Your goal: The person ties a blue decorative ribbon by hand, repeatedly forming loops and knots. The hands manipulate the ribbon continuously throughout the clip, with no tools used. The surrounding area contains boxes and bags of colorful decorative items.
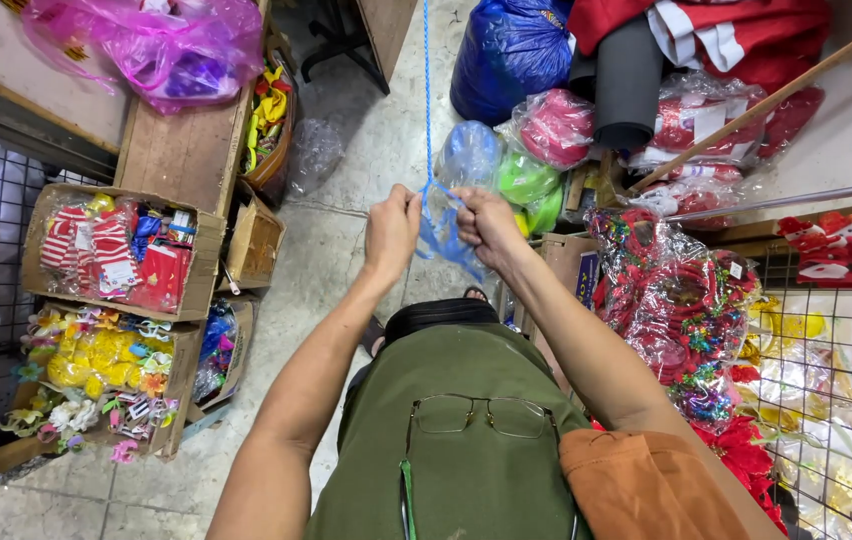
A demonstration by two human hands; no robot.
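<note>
Both hands raised in front of the chest, close together, working a blue cord (427,90) that drops straight down from above. Left hand (392,228) clenched on the cord just where it meets the bag; right hand (487,228) pinching the gathered neck of a clear blue-tinted plastic bag (443,232), fingers curled tight.

The bag hangs between the two hands, above the floor (346,250); its mouth looks bunched, and the cord seems looped at it. Whether a knot is already formed, cannot tell. Judged so: gathering done, tying in hand, not finished.

Around: cardboard boxes (201,240) of small coloured ornaments along the floor's left edge, a pink bag (161,45) at the top left corner, bagged red garlands (681,300) at the right edge, a wire rack (836,380) beside them. Glasses (481,415) hang at the green shirt collar.
</note>
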